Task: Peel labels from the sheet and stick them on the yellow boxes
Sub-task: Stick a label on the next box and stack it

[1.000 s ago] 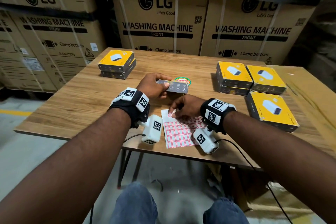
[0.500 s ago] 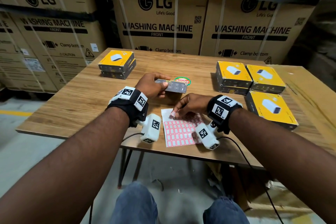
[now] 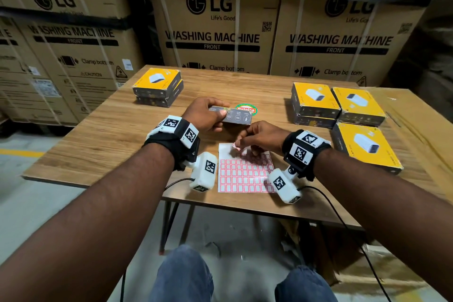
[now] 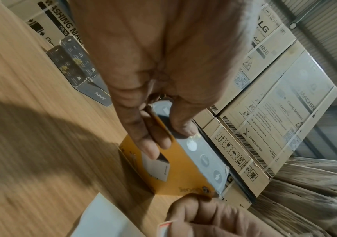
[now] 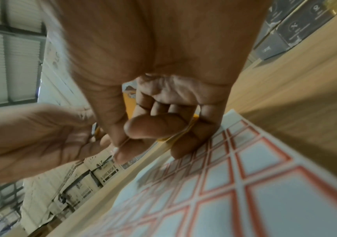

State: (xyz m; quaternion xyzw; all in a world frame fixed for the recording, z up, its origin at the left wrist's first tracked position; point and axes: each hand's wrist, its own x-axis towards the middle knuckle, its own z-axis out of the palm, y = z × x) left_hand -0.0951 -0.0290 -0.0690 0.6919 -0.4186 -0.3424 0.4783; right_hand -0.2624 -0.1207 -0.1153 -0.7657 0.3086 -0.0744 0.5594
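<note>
Peel step done: right hand (image 3: 259, 138) pinches a small red-bordered white label (image 3: 235, 145); left hand (image 3: 208, 115) grips a flat yellow cardboard box (image 3: 232, 117) tilted just beyond. Next: press the label on squarely.

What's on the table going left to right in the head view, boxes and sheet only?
Stack of two yellow boxes → held yellow box in the left hand → label sheet → stacked yellow boxes → back-right yellow box
</note>
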